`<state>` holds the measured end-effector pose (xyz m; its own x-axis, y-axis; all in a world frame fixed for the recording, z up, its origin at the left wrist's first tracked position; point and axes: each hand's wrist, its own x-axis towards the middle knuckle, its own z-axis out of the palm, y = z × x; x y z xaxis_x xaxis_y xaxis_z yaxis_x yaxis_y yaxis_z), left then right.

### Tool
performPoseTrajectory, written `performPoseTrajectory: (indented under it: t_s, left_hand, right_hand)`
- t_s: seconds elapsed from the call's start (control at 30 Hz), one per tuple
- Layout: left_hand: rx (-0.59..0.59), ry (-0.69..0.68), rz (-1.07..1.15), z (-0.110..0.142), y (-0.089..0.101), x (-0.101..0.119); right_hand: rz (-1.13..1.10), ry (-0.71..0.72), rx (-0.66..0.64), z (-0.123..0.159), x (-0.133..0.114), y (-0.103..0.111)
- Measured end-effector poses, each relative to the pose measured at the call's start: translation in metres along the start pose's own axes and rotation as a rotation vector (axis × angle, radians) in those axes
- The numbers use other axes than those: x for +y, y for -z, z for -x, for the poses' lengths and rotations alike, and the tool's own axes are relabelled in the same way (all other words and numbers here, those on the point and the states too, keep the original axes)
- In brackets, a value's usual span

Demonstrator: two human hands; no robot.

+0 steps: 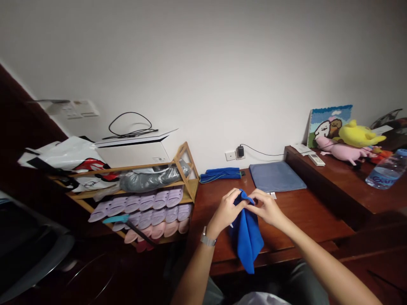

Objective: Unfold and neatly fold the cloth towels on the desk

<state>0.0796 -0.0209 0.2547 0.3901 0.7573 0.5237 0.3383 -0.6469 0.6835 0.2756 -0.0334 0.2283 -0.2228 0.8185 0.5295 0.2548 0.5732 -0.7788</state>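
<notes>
A bright blue cloth (248, 241) hangs down in folds over the front part of the wooden desk (297, 216). At its top edge, my left hand (226, 210) pinches the fabric from the left, a watch on that wrist. My right hand (266, 206) pinches the same edge from the right, close to the left fingertips. Fingers of both hands are closed on the cloth, and part of the gathered top is hidden behind them. Behind the hands lie a folded blue cloth (220, 174) and a flat grey-blue pad (276, 176).
To the left stands a wooden rack (190, 188) with slippers (145, 202) and a white box (133, 153) on top. A raised shelf (346, 182) at right bears plush toys (359, 134), a remote (316, 159) and a water bottle (386, 171). A plugged-in charger (241, 151) is on the wall.
</notes>
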Motion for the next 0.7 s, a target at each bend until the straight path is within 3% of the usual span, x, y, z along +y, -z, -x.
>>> performPoseTrajectory:
  t_s: [0.1,0.17,0.3,0.43,0.6,0.7]
  left_hand:
    - [-0.017,-0.021,0.017,-0.001,0.004,0.003]
    - [0.043,-0.032,0.016,-0.001,0.006,0.001]
    - [0.377,0.004,0.015,-0.003,0.019,-0.012]
    - [0.717,-0.01,-0.027,-0.006,0.05,-0.023]
    - [0.84,0.067,0.063,-0.001,0.09,-0.024]
    - [1.003,0.11,0.072,0.004,0.112,-0.021]
  right_hand:
    - [-0.106,-0.049,-0.074,0.003,-0.004,0.003]
    - [-0.188,-0.136,-0.17,0.009,-0.001,0.003]
    - [-0.24,-0.221,-0.448,0.031,0.01,-0.005]
    - [-0.146,-0.222,-0.707,0.056,0.018,-0.007]
    - [-0.196,-0.265,-0.687,0.072,0.02,0.017]
    - [-0.202,-0.289,-0.629,0.076,0.02,0.035]
